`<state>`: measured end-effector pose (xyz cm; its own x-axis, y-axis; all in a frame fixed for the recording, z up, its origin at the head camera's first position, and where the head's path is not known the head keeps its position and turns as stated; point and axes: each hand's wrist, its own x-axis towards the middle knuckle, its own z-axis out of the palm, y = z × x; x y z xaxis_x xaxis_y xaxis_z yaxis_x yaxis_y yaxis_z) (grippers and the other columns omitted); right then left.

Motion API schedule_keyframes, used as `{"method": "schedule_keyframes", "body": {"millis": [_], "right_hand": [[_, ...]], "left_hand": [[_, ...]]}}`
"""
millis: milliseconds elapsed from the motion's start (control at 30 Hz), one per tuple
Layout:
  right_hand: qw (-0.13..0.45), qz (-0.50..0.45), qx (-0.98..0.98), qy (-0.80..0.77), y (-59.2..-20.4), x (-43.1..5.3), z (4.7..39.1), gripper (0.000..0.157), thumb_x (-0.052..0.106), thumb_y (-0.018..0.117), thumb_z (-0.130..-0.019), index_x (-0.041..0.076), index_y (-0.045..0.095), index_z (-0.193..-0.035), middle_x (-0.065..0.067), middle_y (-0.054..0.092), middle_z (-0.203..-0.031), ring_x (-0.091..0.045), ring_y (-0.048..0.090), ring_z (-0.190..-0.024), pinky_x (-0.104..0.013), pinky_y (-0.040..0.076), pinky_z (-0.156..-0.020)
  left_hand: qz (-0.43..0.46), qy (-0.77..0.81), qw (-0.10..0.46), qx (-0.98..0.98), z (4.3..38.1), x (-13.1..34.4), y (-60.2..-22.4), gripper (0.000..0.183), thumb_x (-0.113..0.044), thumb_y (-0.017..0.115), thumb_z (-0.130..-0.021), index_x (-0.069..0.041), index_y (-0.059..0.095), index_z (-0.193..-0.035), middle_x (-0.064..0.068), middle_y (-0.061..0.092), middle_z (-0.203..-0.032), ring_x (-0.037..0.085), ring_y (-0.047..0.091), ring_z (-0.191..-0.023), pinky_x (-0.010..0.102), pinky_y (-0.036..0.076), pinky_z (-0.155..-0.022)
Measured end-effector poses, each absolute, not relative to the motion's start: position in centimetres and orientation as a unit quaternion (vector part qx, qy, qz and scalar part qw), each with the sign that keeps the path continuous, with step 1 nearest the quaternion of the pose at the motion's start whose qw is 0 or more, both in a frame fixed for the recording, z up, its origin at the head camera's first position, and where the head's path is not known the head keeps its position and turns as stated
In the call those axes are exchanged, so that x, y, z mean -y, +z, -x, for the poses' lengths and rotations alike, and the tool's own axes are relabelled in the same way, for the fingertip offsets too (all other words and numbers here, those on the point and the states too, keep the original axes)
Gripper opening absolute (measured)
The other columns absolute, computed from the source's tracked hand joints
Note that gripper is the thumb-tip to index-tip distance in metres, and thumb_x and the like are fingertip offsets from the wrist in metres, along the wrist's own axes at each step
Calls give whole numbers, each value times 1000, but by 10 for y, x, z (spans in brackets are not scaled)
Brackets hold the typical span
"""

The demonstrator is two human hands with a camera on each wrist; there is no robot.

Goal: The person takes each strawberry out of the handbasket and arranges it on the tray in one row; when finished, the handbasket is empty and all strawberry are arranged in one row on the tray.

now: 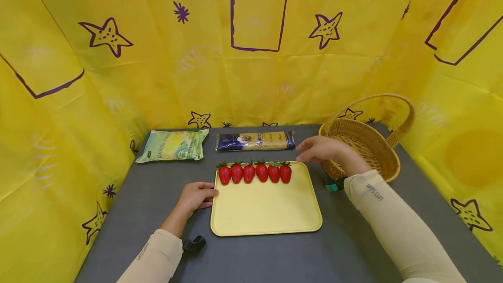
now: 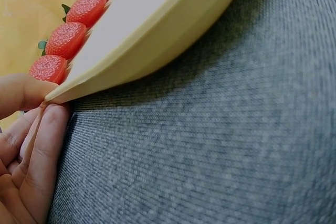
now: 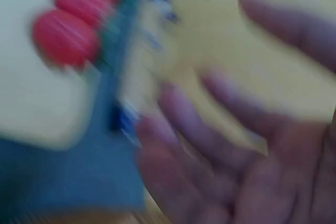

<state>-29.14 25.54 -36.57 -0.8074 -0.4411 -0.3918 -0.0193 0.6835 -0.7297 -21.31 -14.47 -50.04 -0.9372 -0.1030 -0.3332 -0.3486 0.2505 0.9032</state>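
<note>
A pale yellow tray [image 1: 267,211] lies on the grey table, with several red strawberries [image 1: 261,172] lined up along its far edge, green leaves pointing away. My left hand [image 1: 195,196] pinches the tray's left rim, thumb on top and fingers beneath, as the left wrist view shows. Past the tray's far right corner, my right hand [image 1: 325,150] hovers with fingers apart and nothing in them. It is blurred in the right wrist view. Behind its wrist stands a wicker basket [image 1: 355,132] with a tall handle, partly covered by the forearm.
A long blue and yellow packet [image 1: 255,141], perhaps pasta, lies behind the tray. To its left is a green and yellow soft pack [image 1: 173,145]. Yellow printed cloth [image 1: 251,82] closes off the back and both sides of the table [image 1: 251,261].
</note>
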Motion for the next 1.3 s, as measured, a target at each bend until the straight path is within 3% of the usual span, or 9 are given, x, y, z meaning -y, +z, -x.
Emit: {"method": "schedule_keyframes", "body": {"millis": [133,333,533,600,667,767,900,1067,1300], "right_hand": [[337,171,-813,-444,-336,-316,296,52,20,64,-96,-7,48,-136,-15,57,-131,-32,55,-117,-48,46,-100],[324,101,-766,-546,-349,-399,316,60,18,45,-106,-11,16,-149,-12,49,-140,-30,48,-129,-45,38,-108],[413,-18,-705,-576,-392,-431,326,69,20,36,-107,-6,-11,-151,-27,-10,-157,-44,-6,-143,-51,6,-118],[428,-47,-700,-570,-401,-432,326,74,18,39,-106,-5,-16,-150,-29,-13,-156,-47,-7,-142,-51,6,-118],[431,-54,-711,-553,-407,-433,328,74,16,42,-105,-9,-11,-150,-34,-9,-154,-51,0,-141,-51,12,-117],[419,-66,-739,-523,-413,-431,332,69,14,54,-99,-13,15,-148,-39,21,-149,-49,27,-137,-49,27,-114],[418,-75,-760,-491,-416,-426,333,43,11,64,-93,-11,47,-126,-22,55,-121,-33,55,-113,-40,45,-102],[426,-86,-768,-470,-415,-416,329,26,4,63,-91,-9,54,-112,-14,57,-109,-26,56,-101,-34,51,-89],[397,-113,-802,-431,-412,-406,322,18,10,65,-89,-3,69,-102,-8,66,-98,-24,58,-92,-32,54,-79]], "left_hand": [[147,594,104,-784,213,147,-498,38,-14,79,-82,2,70,-115,9,71,-91,18,68,-70,33,60,-65],[146,594,101,-785,212,147,-497,37,-14,79,-82,2,70,-114,9,71,-90,18,68,-70,33,60,-64],[151,591,105,-785,212,146,-498,38,-15,80,-82,1,70,-114,8,71,-89,18,67,-70,33,60,-64],[150,590,106,-786,212,145,-497,37,-15,80,-82,1,70,-114,9,71,-89,18,67,-69,33,60,-64],[150,589,105,-787,212,145,-496,37,-15,80,-82,1,71,-114,8,71,-89,18,67,-69,33,60,-64],[151,591,105,-786,212,144,-495,37,-14,80,-82,1,71,-114,8,71,-88,18,67,-69,33,60,-64],[152,591,108,-785,212,143,-494,37,-14,80,-81,1,71,-114,8,71,-88,18,67,-69,33,60,-64],[151,591,108,-785,213,144,-494,38,-15,80,-81,1,70,-114,8,71,-89,18,67,-69,33,60,-64],[150,594,106,-783,214,144,-496,38,-14,80,-81,2,70,-114,9,71,-88,18,68,-70,33,60,-65]]}}
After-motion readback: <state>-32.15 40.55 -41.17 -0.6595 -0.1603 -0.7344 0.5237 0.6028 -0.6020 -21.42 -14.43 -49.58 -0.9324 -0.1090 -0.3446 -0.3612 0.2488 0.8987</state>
